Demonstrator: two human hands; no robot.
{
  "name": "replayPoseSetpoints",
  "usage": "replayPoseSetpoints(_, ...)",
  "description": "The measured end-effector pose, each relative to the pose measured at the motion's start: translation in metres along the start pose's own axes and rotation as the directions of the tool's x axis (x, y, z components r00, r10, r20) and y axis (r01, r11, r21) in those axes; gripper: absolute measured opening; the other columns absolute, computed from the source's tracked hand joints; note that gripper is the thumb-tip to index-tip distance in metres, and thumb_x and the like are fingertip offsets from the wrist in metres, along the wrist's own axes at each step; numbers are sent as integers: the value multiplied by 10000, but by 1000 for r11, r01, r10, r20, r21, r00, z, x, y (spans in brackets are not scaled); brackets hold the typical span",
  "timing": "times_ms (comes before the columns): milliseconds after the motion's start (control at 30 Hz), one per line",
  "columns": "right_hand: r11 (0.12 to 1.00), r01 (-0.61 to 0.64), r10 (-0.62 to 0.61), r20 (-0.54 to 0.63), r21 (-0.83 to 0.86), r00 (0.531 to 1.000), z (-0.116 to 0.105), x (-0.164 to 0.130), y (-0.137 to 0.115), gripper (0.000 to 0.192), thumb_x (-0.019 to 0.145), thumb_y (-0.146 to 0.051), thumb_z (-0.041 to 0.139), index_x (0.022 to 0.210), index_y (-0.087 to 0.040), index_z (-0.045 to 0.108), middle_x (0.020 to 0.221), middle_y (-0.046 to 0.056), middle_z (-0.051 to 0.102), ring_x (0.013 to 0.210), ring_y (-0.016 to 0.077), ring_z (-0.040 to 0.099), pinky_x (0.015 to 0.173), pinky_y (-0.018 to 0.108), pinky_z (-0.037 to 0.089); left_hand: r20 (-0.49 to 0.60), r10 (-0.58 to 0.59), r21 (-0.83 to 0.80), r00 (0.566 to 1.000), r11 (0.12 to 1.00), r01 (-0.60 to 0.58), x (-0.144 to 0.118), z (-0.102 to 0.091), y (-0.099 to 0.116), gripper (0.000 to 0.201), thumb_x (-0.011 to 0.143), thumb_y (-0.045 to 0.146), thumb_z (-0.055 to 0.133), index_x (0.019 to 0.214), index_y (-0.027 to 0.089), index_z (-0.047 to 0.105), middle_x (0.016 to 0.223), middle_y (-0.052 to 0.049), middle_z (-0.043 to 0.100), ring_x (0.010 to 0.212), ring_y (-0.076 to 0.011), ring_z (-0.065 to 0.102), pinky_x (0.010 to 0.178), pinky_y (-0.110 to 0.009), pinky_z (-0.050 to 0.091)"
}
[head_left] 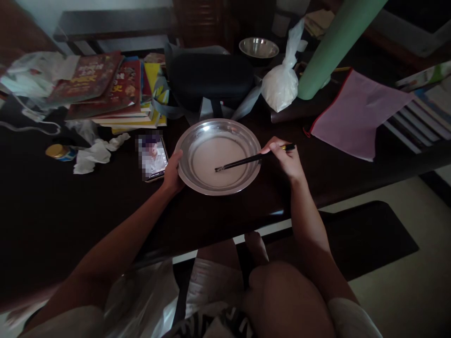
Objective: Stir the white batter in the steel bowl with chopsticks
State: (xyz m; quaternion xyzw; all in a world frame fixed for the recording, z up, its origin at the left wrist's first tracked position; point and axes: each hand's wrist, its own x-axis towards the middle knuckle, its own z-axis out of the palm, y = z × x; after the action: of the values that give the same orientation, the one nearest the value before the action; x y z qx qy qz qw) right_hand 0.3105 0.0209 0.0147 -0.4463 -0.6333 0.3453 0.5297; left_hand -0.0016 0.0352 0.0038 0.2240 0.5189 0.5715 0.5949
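A round metal basin (186, 176) rests on the dark table, with a pale, milky liquid (214, 150) in its bottom. My left hand (172, 173) is closed on the basin's left rim, thumb over the edge. In my right hand (287, 159), at the right rim, is a pair of black chopsticks (243, 162) with gold-coloured ends. Their wet, whitish tips reach into the liquid near the basin's middle. Just left of my left hand lies a phone (154, 158) with its screen lit.
Behind the basin sits a black case (211, 77); a tied bag of white powder (282, 87) and a green cylinder (334, 51) stand to its right. Stacked books (116, 89), crumpled tissue (93, 157) and a small jar (60, 152) are leftward. A pink pouch (359, 112) lies right.
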Motion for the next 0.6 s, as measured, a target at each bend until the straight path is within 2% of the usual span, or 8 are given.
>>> replayPoseSetpoints(67, 1000, 1, -1, 8, -28, 1000, 0, 0, 0, 398, 892, -643, 662, 760, -289, 789, 787, 6, 759, 839, 202, 730, 874, 409, 567, 2, -2, 0, 1000, 1000, 2, 1, -1, -1, 139, 903, 267, 632, 799, 208, 702, 712, -30, 731, 935, -251, 762, 879, -339, 631)
replayPoseSetpoints(200, 1000, 4, -5, -133, -4, 991, -1, 0, 3, 396, 909, -633, 646, 738, -300, 775, 751, -7, 736, 784, 194, 718, 851, 415, 573, 12, -3, 1, 1000, 1000, 3, 1, -1, -1, 126, 885, 293, 673, 789, 218, 704, 691, -29, 724, 926, -259, 767, 860, -331, 637)
replayPoseSetpoints(267, 1000, 1, 1, -98, 18, 995, -1, 0, 3, 402, 920, -621, 638, 718, -300, 771, 723, -10, 718, 752, 191, 713, 822, 412, 573, 9, -6, -5, 1000, 1000, 6, 0, 0, 0, 134, 888, 281, 667, 773, 223, 703, 658, -24, 711, 919, -258, 769, 854, -329, 638)
replayPoseSetpoints(367, 1000, 6, -6, 12, -11, 1000, 0, 0, 2, 377, 910, -618, 655, 746, -306, 787, 766, -2, 740, 818, 200, 724, 857, 415, 567, 21, -10, -12, 1000, 1000, 10, 0, 1, 1, 145, 883, 291, 681, 756, 224, 698, 679, -32, 728, 938, -272, 772, 867, -353, 640)
replayPoseSetpoints(433, 999, 17, -18, -11, -42, 1000, 0, 0, 2, 366, 901, -627, 663, 768, -311, 791, 791, 0, 751, 863, 206, 723, 895, 420, 561, 35, -11, -15, 999, 1000, 12, 0, 0, 0, 138, 879, 295, 683, 766, 219, 708, 727, -44, 751, 978, -277, 771, 886, -350, 634)
replayPoseSetpoints(533, 1000, 11, -14, -119, -28, 993, -2, -1, 4, 396, 913, -638, 636, 736, -312, 775, 753, -6, 726, 809, 196, 710, 876, 415, 565, 54, -13, -25, 998, 1000, 15, 1, -2, 0, 107, 876, 293, 685, 808, 221, 727, 793, -52, 778, 1034, -276, 762, 904, -340, 628)
replayPoseSetpoints(600, 1000, -2, 1, -99, -10, 995, -2, -1, 3, 409, 921, -633, 628, 716, -309, 770, 735, -6, 715, 772, 190, 703, 846, 407, 568, 56, -9, -29, 998, 1000, 11, 1, -1, 0, 108, 881, 293, 684, 812, 222, 727, 806, -53, 783, 1035, -275, 761, 903, -341, 628)
